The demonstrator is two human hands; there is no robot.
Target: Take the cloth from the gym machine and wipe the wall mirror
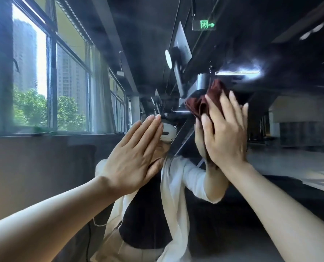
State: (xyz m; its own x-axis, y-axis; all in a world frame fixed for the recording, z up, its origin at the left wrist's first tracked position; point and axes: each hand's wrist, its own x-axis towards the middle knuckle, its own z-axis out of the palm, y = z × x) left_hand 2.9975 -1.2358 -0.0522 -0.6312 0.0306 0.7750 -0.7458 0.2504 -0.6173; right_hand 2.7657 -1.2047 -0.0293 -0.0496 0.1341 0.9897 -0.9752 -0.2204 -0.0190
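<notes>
Person's body, direct and mirrored. 2 bare forearms [53, 210] end in the left hand [133, 157] and right hand [225, 135], with no sleeves, rings or watch visible. The reflection shows a white headset [167, 134], a loose cream overshirt [178, 186] with elbow-length sleeves, a black top [148, 220] beneath, and a thin white cable [99, 223].

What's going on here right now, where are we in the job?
A person is wiping the wall mirror. The right hand presses a dark red cloth flat against the glass, fingers straight. The left hand rests open on the mirror beside it, holding nothing. The cloth is already off the machine.
</notes>
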